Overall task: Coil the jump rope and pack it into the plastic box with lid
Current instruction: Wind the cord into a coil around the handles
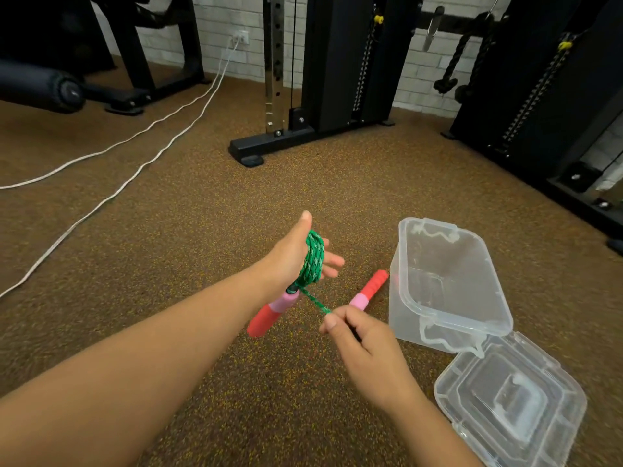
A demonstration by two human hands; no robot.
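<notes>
- The green jump rope (313, 259) sits at the centre of the frame, wound in many turns around the palm of the left hand (296, 254).
- That left hand is spread wide, thumb up, fingers pointing right.
- One red-and-pink handle (271, 313) hangs below the left hand.
- A short stretch of rope runs down to the right hand (362, 345), which pinches it; the second handle (369, 289) sticks up just beyond its fingers.
- The clear plastic box (448, 284) stands open on the speckled floor (188, 230) at right.
- Its lid (509, 399) lies at lower right, touching the box.
- White cables (101, 176) trail across the left.
</notes>
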